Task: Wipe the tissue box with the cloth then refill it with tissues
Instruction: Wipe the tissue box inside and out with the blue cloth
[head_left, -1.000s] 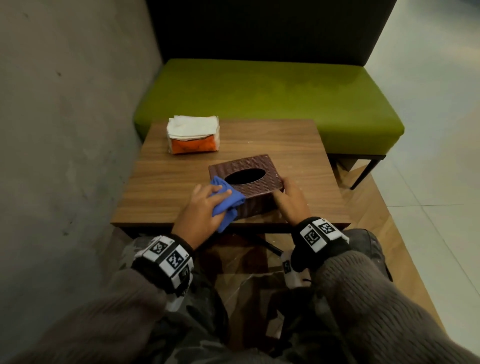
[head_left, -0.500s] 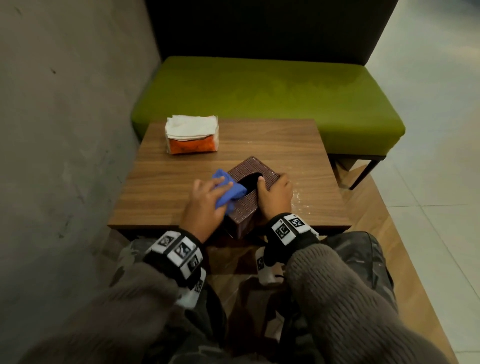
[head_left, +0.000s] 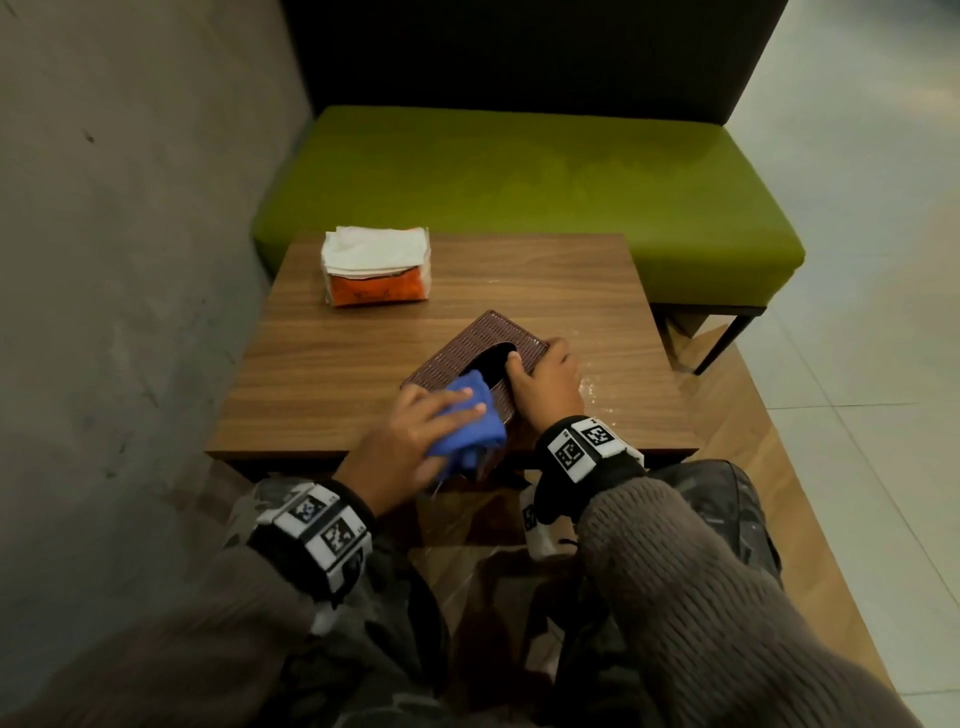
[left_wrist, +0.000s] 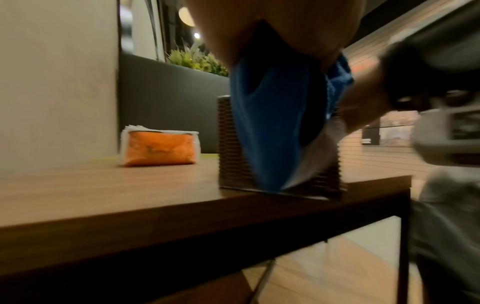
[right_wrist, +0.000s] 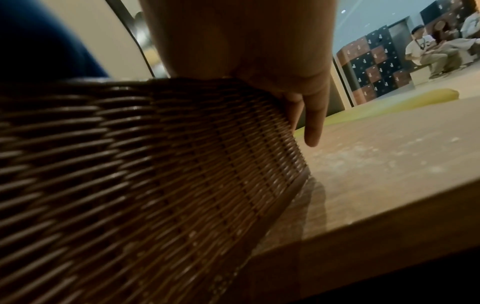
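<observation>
Wiping step. Fingers of our right hand (head_left: 545, 384) clasp the woven tissue box (head_left: 467, 345) at the near edge of the worktop (head_left: 322, 374); fingers of our left hand (head_left: 410, 441) grip the blue cloth (head_left: 470, 421) against its near end. Next, probably: refilling from the tissue pack (head_left: 376, 270).

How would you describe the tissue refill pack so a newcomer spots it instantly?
Start at the green bench; before it stands the wooden table. On the table's far left corner lies the tissue pack. Its orange wrapper topped with white tissues sets it apart from the dark woven tissue box and blue cloth.
</observation>
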